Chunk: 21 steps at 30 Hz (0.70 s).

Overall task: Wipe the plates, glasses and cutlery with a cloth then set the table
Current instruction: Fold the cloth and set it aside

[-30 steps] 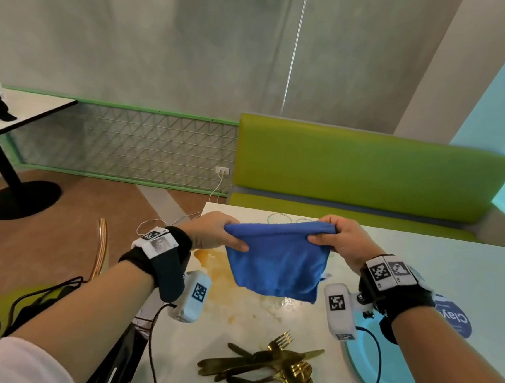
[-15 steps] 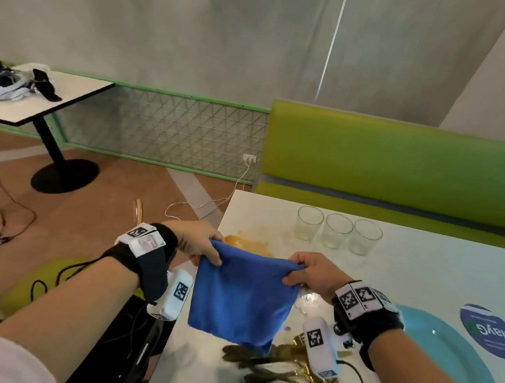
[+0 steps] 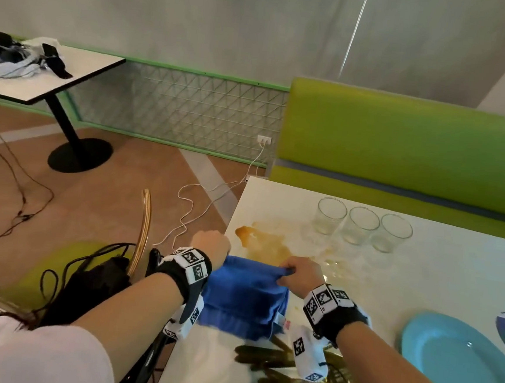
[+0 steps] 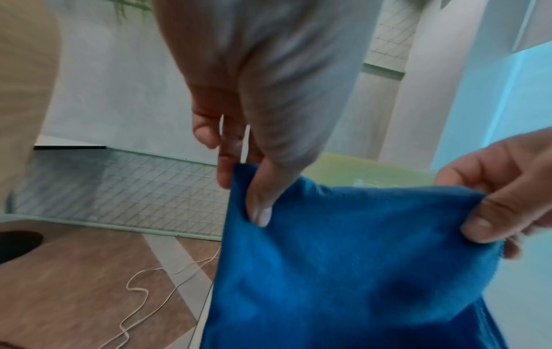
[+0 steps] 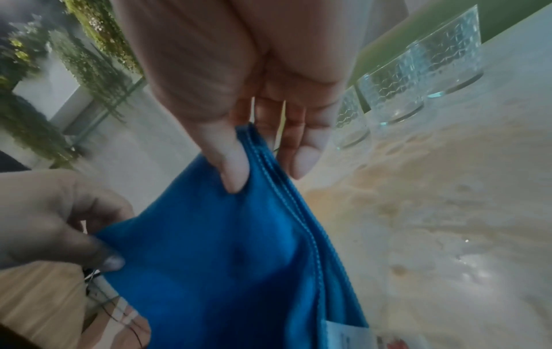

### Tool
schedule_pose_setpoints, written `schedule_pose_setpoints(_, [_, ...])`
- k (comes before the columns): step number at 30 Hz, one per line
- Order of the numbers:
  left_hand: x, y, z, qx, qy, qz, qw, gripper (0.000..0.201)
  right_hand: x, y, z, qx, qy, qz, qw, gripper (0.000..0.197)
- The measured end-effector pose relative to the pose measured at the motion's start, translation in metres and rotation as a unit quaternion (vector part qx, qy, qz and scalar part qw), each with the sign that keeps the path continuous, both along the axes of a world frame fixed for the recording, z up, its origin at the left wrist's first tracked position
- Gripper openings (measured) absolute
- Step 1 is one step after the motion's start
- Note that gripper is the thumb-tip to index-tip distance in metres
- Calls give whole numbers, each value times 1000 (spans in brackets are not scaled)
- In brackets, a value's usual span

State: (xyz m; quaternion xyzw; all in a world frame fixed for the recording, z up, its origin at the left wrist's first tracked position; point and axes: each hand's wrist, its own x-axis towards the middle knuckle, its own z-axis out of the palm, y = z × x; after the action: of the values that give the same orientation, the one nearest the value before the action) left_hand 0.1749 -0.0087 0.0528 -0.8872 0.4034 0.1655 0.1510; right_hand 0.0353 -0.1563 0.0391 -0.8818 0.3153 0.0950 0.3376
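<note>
A folded blue cloth (image 3: 243,297) hangs over the near left part of the white table (image 3: 438,281). My left hand (image 3: 211,245) pinches its top left corner between thumb and fingers; my right hand (image 3: 297,273) pinches the top right corner. Both wrist views show the blue cloth (image 4: 343,271) (image 5: 233,259) stretched between the two pinches. Gold cutlery (image 3: 287,374) lies in a heap under the cloth's lower edge. Three clear glasses (image 3: 362,227) stand in a row at the back. A light blue plate (image 3: 455,368) sits at the right.
An orange spill (image 3: 263,242) spreads on the table just beyond the cloth. A green bench (image 3: 402,143) runs behind the table. Cables and a dark bag (image 3: 90,284) lie on a green seat at my left. Another table (image 3: 51,73) stands far left.
Both hands have lowered the cloth towards the table and drawn it nearer to me. The view has tilted down, so the glasses and plate show.
</note>
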Motion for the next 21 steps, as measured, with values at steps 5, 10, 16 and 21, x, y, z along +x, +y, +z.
schedule_pose_setpoints(5, [-10,10,-27,68,71,-6,995,26,-13,7,-14,12,136,140,981,37])
schedule_pose_setpoints(10, [-20,6,-40,124,145,-23,981,9,-16,17,-25,39,172,181,968,38])
schedule_pose_setpoints(16, [-40,-1,-61,99,108,-40,988,28,-14,28,-35,-67,169,276,944,49])
schedule_pose_setpoints(21, [-47,9,-75,45,85,-20,995,59,-24,38,-56,-137,220,374,890,53])
